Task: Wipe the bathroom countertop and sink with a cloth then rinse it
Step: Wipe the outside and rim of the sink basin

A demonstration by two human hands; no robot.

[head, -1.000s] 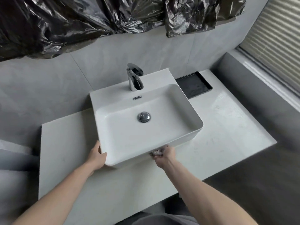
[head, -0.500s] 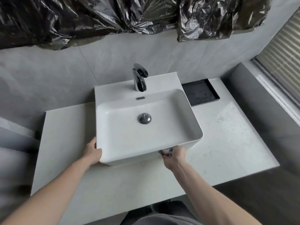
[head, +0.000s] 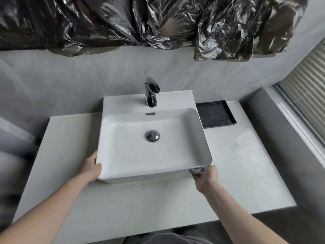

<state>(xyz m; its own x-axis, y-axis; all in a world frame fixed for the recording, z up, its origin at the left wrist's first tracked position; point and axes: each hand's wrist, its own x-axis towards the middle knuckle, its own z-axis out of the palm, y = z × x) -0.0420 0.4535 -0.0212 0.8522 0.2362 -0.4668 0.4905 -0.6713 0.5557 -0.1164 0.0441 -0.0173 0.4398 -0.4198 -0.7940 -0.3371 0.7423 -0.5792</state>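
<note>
At the near right corner of the sink (head: 154, 143), we are pinching one crumpled cloth (head: 196, 170) in our right hand (head: 206, 175), pressing it against the basin's outer wall just above the countertop (head: 237, 164). Our left hand (head: 92, 169) is resting against the near left corner, fingers hidden behind the rim, so we cannot tell how they are lying. We are counting one sink, its long axis running left to right, one faucet (head: 151, 92) pointing toward us, one drain stopper (head: 152, 135) and one black tray (head: 216, 114) sitting just right of the basin.
</note>
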